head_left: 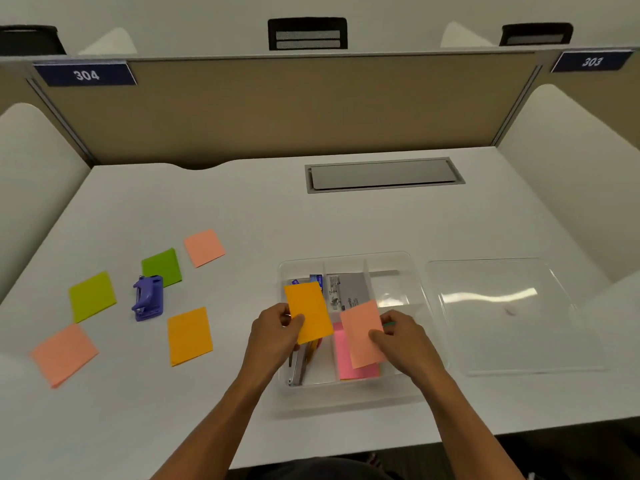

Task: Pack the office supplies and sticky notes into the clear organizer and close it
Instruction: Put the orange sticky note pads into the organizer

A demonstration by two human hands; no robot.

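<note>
The clear organizer point(414, 271) sits open on the white desk, split by dividers. My left hand point(273, 332) pinches an orange sticky note pad point(307, 311) above its left compartment, where a stapler point(297, 367) lies. My right hand point(405, 341) holds a salmon sticky note pad point(362, 332) over the middle compartment, above a pink pad point(346, 362). A grey box point(349, 289) and a blue pack point(317, 279) lie at the organizer's back. The clear lid point(502, 313) lies flat to the right.
On the desk's left lie a purple hole punch point(148, 297), two green pads point(91, 296) point(162, 266), two salmon pads point(203, 247) point(64, 355) and an orange pad point(189, 336). A grey cable hatch point(382, 174) sits at the back, before a tan partition.
</note>
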